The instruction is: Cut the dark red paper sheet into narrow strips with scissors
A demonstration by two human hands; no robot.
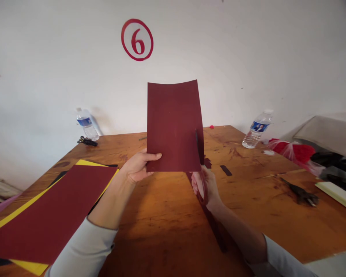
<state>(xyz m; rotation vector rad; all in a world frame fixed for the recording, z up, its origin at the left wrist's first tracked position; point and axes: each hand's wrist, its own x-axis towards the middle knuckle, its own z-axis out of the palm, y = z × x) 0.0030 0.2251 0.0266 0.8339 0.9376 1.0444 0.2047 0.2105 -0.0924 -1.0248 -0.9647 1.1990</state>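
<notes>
I hold a dark red sheet of paper (173, 123) upright over the wooden table (256, 200). My left hand (138, 166) pinches its lower left corner, thumb on the front. My right hand (204, 186) is closed round the handles of red-handled scissors (198, 154), whose blade runs up into the sheet's right side from the bottom edge. A narrow red strip hangs down from the cut, below my right hand.
A stack of dark red, yellow and black sheets (49, 215) lies at the left. Two water bottles (87, 124) (256, 129) stand by the wall. Black scissors (87, 141) sit at the back left, another pair (302, 194) at the right. Red material in plastic (294, 152) lies far right.
</notes>
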